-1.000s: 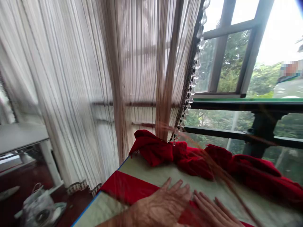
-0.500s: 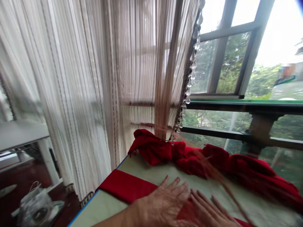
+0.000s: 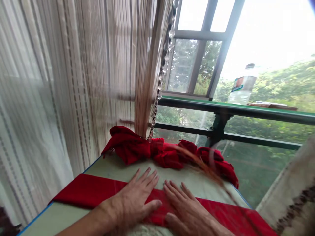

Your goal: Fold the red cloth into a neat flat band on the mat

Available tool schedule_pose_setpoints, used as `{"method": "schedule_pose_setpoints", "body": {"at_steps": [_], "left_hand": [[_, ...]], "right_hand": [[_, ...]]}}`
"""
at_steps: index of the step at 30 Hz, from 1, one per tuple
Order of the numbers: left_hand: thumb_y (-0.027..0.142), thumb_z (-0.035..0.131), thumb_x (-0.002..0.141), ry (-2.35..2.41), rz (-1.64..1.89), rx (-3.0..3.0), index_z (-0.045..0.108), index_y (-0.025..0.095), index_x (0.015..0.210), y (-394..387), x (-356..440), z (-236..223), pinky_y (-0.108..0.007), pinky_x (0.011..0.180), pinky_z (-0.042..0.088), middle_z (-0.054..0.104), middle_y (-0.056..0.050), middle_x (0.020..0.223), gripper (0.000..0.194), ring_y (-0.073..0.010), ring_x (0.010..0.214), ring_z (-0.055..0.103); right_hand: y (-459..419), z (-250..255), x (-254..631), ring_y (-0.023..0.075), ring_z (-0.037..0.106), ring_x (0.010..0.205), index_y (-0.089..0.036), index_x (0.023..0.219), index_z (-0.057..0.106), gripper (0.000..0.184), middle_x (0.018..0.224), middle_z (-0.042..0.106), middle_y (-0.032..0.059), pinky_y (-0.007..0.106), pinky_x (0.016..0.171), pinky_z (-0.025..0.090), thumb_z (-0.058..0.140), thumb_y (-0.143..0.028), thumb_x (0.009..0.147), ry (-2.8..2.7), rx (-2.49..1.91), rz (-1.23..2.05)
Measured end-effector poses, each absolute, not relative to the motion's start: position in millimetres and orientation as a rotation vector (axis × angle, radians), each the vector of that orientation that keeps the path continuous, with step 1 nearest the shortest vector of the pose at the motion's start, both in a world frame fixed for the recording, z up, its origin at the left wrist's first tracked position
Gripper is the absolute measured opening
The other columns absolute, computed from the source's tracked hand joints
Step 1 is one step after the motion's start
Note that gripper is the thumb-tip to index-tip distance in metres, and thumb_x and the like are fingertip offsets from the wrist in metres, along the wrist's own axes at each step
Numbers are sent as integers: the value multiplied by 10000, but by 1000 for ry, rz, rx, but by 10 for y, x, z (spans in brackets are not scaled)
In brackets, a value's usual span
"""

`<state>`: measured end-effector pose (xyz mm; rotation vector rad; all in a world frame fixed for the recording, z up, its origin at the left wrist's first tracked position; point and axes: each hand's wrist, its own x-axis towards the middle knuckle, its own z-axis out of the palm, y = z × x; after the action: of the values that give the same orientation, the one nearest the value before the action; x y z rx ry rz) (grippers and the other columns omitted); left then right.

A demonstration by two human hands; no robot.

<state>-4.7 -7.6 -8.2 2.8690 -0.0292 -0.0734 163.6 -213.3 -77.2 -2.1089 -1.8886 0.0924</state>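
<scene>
A flat band of red cloth [image 3: 88, 190] lies across the pale green tabletop [image 3: 123, 167] and reaches over its left edge. My left hand [image 3: 136, 196] rests flat on the cloth, fingers stretched out and pointing forward. Beside it, my right hand [image 3: 183, 205] also lies flat on the same cloth with its fingers extended. Neither hand grips anything. Along the far edge of the table sits a crumpled heap of red cloth [image 3: 133, 147], apart from both hands. A blurred brownish strand crosses in front of the right side of the view.
A sheer striped curtain [image 3: 98, 72] with hanging clear beads [image 3: 159, 87] borders the table at the left and back. Behind the table runs a dark railing [image 3: 187, 105]. On its ledge stand a plastic bottle [image 3: 242, 87] and a flat brown item [image 3: 273, 106]. Pale patterned fabric [image 3: 290, 183] hangs at right.
The view has swung to the right, bringing the bottle and more of the ledge into sight. Both hands stay flat on the red band, which now shows more of its length.
</scene>
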Motion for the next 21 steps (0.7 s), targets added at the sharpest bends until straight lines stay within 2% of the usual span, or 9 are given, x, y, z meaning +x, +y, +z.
{"method": "schedule_pose_setpoints", "body": {"at_steps": [2, 5, 8, 12, 14, 17, 21], "left_hand": [[574, 547, 1095, -81, -88, 2860, 275, 164, 1728, -94, -49, -54, -623, 1348, 129, 195, -139, 1773, 801, -383, 1660, 138], [638, 487, 1103, -152, -92, 2838, 232, 158, 1734, -105, -59, -78, -564, 1359, 116, 176, -118, 1778, 833, -369, 1659, 149], [651, 480, 1100, -199, -21, 2829, 222, 176, 1736, -117, -74, -163, -547, 1360, 103, 171, -96, 1785, 834, -365, 1657, 159], [563, 606, 1066, -190, -81, 2823, 260, 196, 1729, -178, -85, -178, -573, 1353, 140, 211, -112, 1770, 833, -387, 1639, 219], [530, 620, 1062, -155, -130, 2826, 280, 172, 1721, -203, -76, -126, -575, 1350, 163, 209, -121, 1767, 823, -386, 1639, 217], [612, 564, 1073, -148, -105, 2829, 286, 128, 1717, -200, -50, -66, -602, 1345, 145, 179, -155, 1763, 853, -393, 1651, 163], [640, 555, 1069, -163, -50, 2817, 307, 151, 1718, -178, -49, -89, -630, 1338, 156, 215, -175, 1750, 850, -400, 1645, 193]], "right_hand": [[-2129, -778, 1641, 371, 267, 1625, -317, 1695, 84, 797, 1762, 239, 78, 681, 1307, 258, 542, -545, 1083, -1868, -2103, 23], [-2127, -777, 1660, 354, 209, 1646, -302, 1699, 21, 824, 1781, 184, 88, 677, 1321, 210, 536, -511, 1091, -1848, -2096, -60], [-2134, -735, 1656, 358, 215, 1647, -265, 1712, 103, 826, 1776, 219, 115, 678, 1321, 202, 542, -557, 1077, -1867, -2122, 58], [-2129, -612, 1598, 366, 208, 1650, -196, 1708, 216, 879, 1771, 224, 149, 663, 1329, 164, 576, -628, 1032, -1836, -2215, 280], [-2118, -563, 1573, 363, 188, 1655, -163, 1704, 228, 916, 1773, 198, 164, 645, 1335, 137, 581, -656, 1018, -1812, -2247, 328], [-2110, -557, 1575, 348, 176, 1659, -133, 1702, 221, 910, 1775, 182, 176, 622, 1341, 122, 522, -679, 1038, -1804, -2240, 322], [-2128, -647, 1631, 346, 192, 1656, -184, 1710, 213, 871, 1779, 203, 152, 632, 1340, 129, 525, -656, 1048, -1829, -2180, 268]]}}
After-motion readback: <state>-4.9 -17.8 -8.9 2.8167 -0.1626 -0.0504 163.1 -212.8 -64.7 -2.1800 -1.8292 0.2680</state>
